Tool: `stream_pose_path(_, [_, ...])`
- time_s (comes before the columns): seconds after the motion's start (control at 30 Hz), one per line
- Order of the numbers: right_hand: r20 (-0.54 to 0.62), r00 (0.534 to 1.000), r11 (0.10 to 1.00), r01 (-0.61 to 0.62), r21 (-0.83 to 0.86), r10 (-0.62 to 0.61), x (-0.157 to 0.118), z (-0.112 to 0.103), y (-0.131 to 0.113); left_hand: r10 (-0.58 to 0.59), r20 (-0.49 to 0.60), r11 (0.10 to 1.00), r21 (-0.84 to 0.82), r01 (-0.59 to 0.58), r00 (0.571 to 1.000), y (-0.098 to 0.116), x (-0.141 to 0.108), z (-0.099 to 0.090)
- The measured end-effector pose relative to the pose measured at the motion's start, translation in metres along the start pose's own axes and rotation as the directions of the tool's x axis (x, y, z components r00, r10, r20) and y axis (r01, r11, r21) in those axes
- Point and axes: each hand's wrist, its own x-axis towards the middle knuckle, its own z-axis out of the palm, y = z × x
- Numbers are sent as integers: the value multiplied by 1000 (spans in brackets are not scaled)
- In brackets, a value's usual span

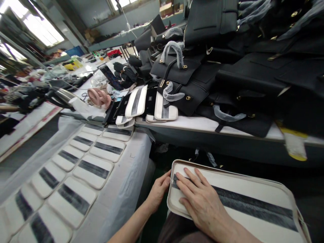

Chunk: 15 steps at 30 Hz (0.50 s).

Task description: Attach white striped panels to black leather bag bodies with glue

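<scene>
A long white bag panel (253,199) with rounded corners, a raised rim and a dark stripe lies across my lap at the lower right. My left hand (157,192) is at its left end, with thumb and fingers closed on the edge; the fingertips are partly hidden by the rim. On the panel's upper face, near that same end, my right hand (199,202) lies flat with its fingers stretched out over the stripe. Smaller white panels with dark stripes (95,168) lie in rows on the covered table to the left.
Black handbags (182,72) with wrapped handles are piled along the bench (182,130) ahead. More striped panels (136,101) are stacked at its near edge, beside a pink fan (98,98). A steel kettle (63,96) stands farther left. The table's paper-covered edge (131,168) is left of my arm.
</scene>
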Motion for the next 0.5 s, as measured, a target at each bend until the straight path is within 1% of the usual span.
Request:
stream_pose_path(0.1, [-25,1000,1000,0,5,0,-1,0,0,19,-9,988,152,-17,1000,1,-1,-5])
stream_pose_path(0.2, [-38,999,1000,-1,11,1,0,1,0,12,32,975,222,-19,999,8,-2,-5])
stream_pose_path(0.3, [-35,999,1000,-8,22,8,0,1,1,24,65,959,281,-42,998,18,-3,0])
stream_pose_path(0.4, [-36,999,999,-9,35,11,-1,1,1,61,76,929,360,-84,995,28,-4,7])
stream_pose_path(0.5, [-43,999,999,-9,45,11,-1,1,2,66,82,908,409,-94,994,34,-5,13])
